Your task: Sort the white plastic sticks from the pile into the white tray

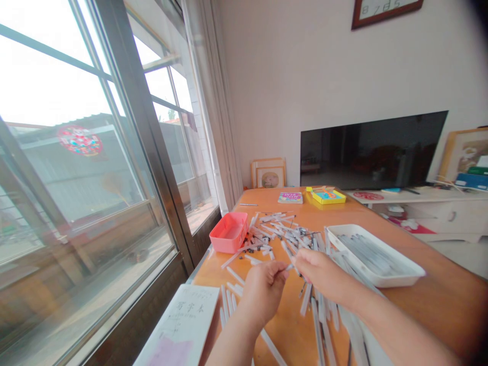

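Head view: small pale piece (290,267) held above tabletop (434,305), between left hand (264,285) and right hand (317,269), both equally near. Long axis runs crosswise, hand to hand. Left fingers pinch one end; right fingers clasp other. Loose translucent tubes (273,347) scattered below; white tray (400,280) to right.
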Demonstrator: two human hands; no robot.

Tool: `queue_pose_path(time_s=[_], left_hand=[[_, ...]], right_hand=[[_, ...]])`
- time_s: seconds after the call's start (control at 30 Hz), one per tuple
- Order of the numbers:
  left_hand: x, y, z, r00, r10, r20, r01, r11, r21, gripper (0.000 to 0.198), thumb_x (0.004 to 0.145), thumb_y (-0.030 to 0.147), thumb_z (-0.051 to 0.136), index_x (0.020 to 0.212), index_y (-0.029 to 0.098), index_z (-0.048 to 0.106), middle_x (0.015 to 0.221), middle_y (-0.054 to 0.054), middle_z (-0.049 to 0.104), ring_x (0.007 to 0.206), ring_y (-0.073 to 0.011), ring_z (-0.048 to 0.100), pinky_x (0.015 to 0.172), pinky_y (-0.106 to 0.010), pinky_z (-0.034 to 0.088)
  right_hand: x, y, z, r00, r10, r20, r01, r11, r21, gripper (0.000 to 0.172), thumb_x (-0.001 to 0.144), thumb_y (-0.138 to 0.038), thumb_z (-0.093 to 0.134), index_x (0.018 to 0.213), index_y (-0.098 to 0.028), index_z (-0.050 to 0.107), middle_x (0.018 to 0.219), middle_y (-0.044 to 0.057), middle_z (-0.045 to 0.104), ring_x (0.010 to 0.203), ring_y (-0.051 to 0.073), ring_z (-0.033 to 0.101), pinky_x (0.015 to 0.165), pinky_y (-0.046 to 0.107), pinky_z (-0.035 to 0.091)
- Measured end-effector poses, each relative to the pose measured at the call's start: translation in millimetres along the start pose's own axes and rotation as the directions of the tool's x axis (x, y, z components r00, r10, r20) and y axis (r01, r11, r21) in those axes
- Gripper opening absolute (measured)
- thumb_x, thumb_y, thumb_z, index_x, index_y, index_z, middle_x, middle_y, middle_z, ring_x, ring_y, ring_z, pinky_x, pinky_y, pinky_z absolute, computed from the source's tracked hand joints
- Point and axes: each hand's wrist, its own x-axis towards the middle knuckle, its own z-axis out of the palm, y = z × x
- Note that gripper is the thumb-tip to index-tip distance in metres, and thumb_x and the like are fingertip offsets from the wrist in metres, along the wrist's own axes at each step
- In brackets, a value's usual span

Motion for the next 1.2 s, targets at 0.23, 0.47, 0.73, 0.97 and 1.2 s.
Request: queue_pose_path(time_s=[0.23,0.47,0.73,0.97,1.2], left_hand=[[13,-10,-11.2,0.943,-0.203,-0.266,0.077,0.905,-0.418,0.031,0.081,0.043,0.070,0.095,0.016,0.075,0.083,-0.005,0.070,0.075,-0.0165,0.057,0.073,-0.027,0.043],[15,-24,-31.2,0.732,-0.502,-0.461,0.092,0.743,-0.663,0.043,0.073,0.049,0.076,0.101,0.016,0.070,0.085,-0.004,0.069,0.069,-0.0116,0.055,0.065,-0.024,0.038],[18,-45,-37.7,0.595,-0.657,-0.463,-0.026,0.560,-0.828,0.034,0.072,0.041,0.077,0.092,0.018,0.062,0.079,0.000,0.064,0.065,-0.0089,0.058,0.060,-0.020,0.038],[17,-43,-36.8,0.589,-0.673,-0.447,-0.092,0.494,-0.865,0.031,0.076,0.035,0.077,0.094,0.020,0.057,0.085,-0.001,0.066,0.069,-0.0096,0.063,0.063,-0.020,0.045],[16,-41,-38.6,0.604,-0.672,-0.428,-0.105,0.466,-0.879,0.027,0.078,0.031,0.075,0.096,0.021,0.058,0.088,-0.002,0.066,0.068,-0.0095,0.064,0.061,-0.019,0.046]], right_hand=[[2,9,-2,0.998,0.043,0.045,-0.046,0.997,0.062,0.036,0.097,-0.050,0.040,0.080,-0.020,0.052,0.064,-0.004,0.052,0.056,0.011,0.046,0.055,0.024,0.036],[1,20,9,0.995,-0.057,0.077,0.067,0.988,-0.136,0.015,0.089,-0.030,0.051,0.080,-0.020,0.057,0.070,-0.003,0.059,0.068,0.015,0.053,0.060,0.025,0.037],[7,16,10,0.989,-0.117,0.095,0.141,0.937,-0.320,0.014,0.085,-0.022,0.051,0.083,-0.021,0.065,0.075,0.000,0.066,0.073,0.017,0.059,0.065,0.027,0.039],[28,-3,54,0.940,-0.257,0.226,0.329,0.860,-0.390,0.026,0.086,-0.018,0.052,0.093,-0.024,0.076,0.098,0.006,0.070,0.089,0.020,0.064,0.082,0.029,0.043],[37,2,87,0.927,-0.267,0.262,0.359,0.836,-0.415,0.020,0.086,-0.018,0.054,0.086,-0.022,0.073,0.102,0.006,0.070,0.087,0.020,0.064,0.075,0.028,0.042]])
